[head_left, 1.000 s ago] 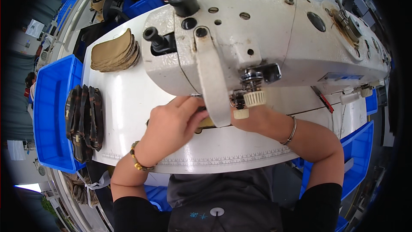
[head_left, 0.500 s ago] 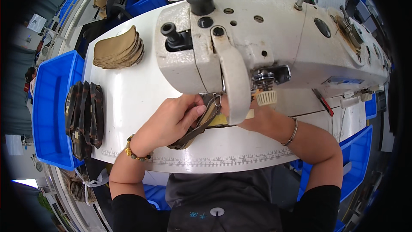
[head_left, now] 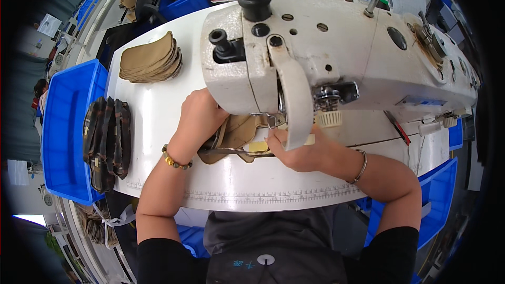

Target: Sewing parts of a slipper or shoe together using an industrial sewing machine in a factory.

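A tan fabric piece with a dark zip [head_left: 226, 151] lies under the sewing machine [head_left: 294, 47], its near edge spread along the white table. At its far left, my left hand [head_left: 197, 118] is curled with the thumb against the cloth; the machine head covers part of its fingers. My right hand [head_left: 302, 150] is closed at the right end of the zip, just in front of the presser foot [head_left: 272, 121], with its fingertips partly behind the white lever. Beside those fingertips a yellow patch [head_left: 258, 146] shows on the piece.
Stacked tan fabric pieces [head_left: 150, 58] lie at the table's far left. Dark plaid bundles [head_left: 107, 144] sit by the left edge, next to a blue bin [head_left: 68, 131]. A red-and-black tool [head_left: 398, 129] lies right of the machine. A printed ruler [head_left: 236, 199] runs along the front edge.
My left hand has moved away and to the left, and my right hand has come nearer and left. The zip, which slanted upward, now lies nearly level with the tan cloth spread open.
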`<state>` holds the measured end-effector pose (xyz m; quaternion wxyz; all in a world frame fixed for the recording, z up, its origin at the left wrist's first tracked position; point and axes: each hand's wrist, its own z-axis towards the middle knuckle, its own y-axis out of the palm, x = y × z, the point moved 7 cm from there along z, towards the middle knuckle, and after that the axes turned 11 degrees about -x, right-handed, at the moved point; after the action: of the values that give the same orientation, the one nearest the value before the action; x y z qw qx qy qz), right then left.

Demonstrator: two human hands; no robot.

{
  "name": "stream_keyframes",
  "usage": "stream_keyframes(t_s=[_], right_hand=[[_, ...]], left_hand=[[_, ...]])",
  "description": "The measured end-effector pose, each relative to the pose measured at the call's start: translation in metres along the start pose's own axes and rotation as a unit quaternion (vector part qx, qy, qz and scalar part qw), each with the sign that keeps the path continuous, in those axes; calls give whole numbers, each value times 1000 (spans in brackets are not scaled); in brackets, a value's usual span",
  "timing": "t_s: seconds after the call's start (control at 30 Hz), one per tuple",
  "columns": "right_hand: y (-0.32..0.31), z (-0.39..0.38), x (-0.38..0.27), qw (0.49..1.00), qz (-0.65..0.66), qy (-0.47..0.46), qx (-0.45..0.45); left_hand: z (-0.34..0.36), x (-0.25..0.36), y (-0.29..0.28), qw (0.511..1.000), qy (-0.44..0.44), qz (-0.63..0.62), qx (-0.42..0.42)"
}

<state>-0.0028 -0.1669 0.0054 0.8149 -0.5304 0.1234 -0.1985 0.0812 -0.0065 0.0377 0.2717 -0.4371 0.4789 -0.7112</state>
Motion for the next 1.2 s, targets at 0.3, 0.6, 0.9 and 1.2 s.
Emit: stream_keyframes(t_s=[0.3,0.6,0.9,1.2], right_hand=[[-14,8,9,994,94,60,-7],[-10,-2,19,982,127,121,70],[-19,-3,-1,996,60,65,22],[1,3,-6,988,65,106,-93]], left_hand=[[-25,76,-4,958,281,60,4],[-19,83,8,961,266,68,-30],[-15,48,9,988,123,-68,-67],[-17,61,2,987,156,-38,-28]])
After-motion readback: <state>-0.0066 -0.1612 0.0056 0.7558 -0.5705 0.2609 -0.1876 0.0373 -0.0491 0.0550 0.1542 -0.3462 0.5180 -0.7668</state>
